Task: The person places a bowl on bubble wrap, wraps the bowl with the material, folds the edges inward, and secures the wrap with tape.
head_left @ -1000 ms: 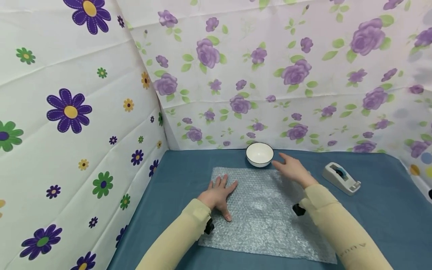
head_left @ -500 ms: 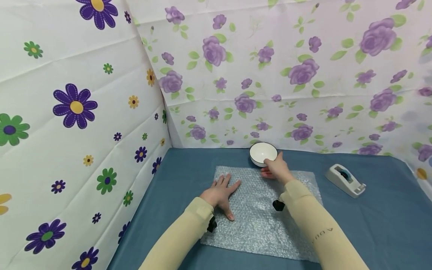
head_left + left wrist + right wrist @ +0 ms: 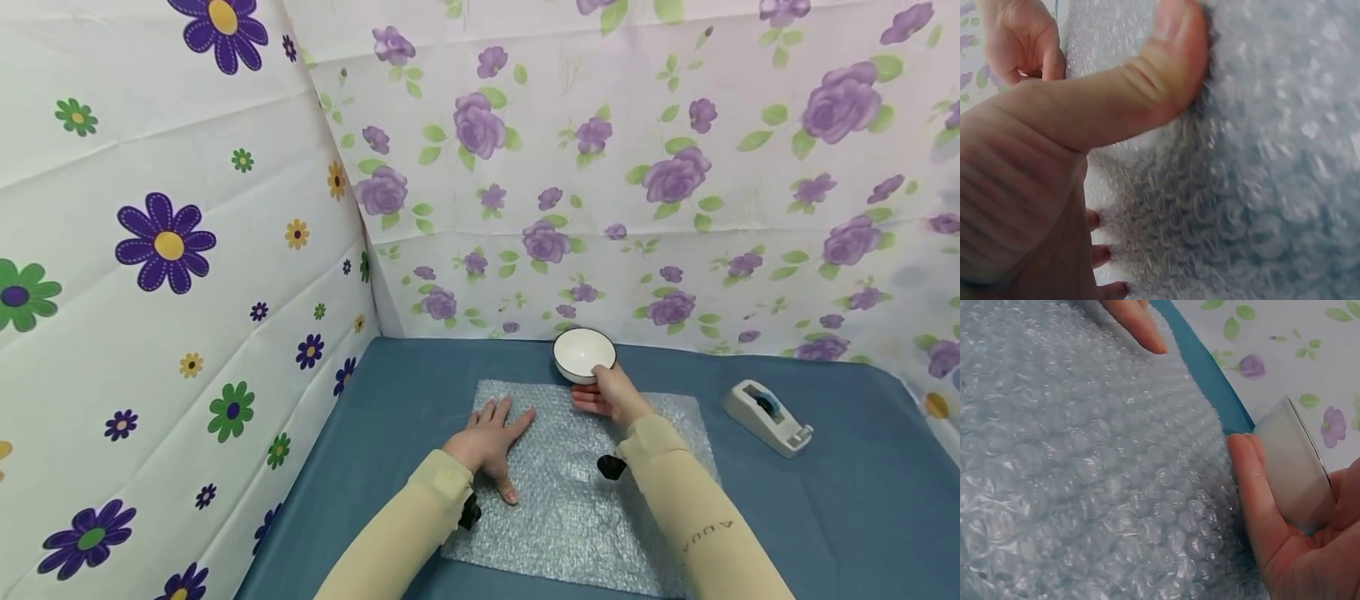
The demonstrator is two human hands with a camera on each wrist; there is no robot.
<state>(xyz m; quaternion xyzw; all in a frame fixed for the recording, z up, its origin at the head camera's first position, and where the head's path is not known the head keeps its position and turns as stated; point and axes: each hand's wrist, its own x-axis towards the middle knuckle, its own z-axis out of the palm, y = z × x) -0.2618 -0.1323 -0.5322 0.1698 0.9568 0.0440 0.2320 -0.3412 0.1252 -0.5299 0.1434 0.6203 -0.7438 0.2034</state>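
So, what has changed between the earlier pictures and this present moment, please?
The right hand moved left and took hold of the white, dark-rimmed round bowl. The left hand stays spread on the clear bubble-wrap sheet; the white tape dispenser stayed put.

There's a white tape dispenser (image 3: pixel 767 418) sitting off to the right on a blue tablecloth (image 3: pixel 862 500), with a bluish roll (image 3: pixel 768 405) in it. The back sheet (image 3: pixel 600 187) is all purple roses and green leaves; the left sheet (image 3: pixel 240 200) has kinda daisy-ish flowers.
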